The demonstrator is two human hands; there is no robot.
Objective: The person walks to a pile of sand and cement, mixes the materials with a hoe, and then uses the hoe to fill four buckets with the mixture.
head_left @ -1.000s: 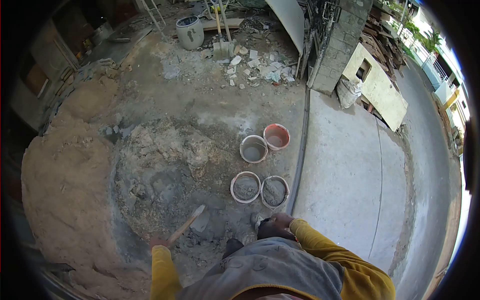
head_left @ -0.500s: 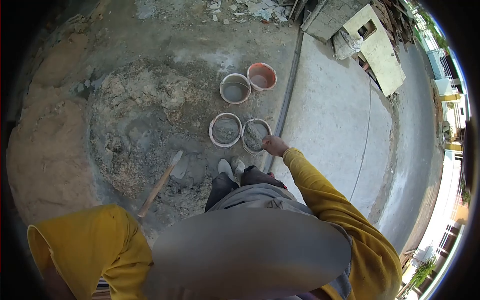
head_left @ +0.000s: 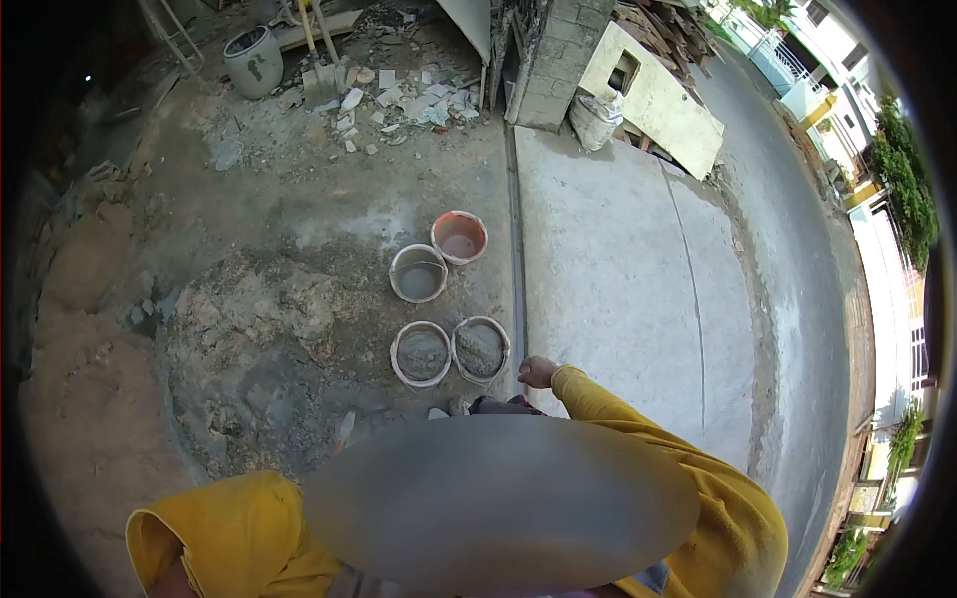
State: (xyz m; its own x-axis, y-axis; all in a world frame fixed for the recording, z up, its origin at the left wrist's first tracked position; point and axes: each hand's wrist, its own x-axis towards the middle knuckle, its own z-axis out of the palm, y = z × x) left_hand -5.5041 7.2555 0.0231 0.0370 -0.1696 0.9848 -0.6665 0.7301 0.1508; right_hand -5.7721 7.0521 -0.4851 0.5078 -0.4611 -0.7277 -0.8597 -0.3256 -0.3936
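Rough, stained concrete ground [head_left: 339,189] meets a pale concrete slab [head_left: 618,259] at this work yard, where a round, pale-rimmed bucket heaped with grey mix [head_left: 482,381] stands beside a matching bucket of grey mix [head_left: 423,385]. Behind them sit a grey bucket [head_left: 420,299] and an orange-lined bucket [head_left: 459,221]. A worker's right hand [head_left: 538,372] hangs just beside the heaped bucket, apparently clear of it; whether its fingers are curled, spread or pinching anything cannot be told. The left hand is out of frame beyond a yellow sleeve [head_left: 239,528]. Bucket handling appears in hand, between grips; lifting would call for reaching left to the rim or handle.
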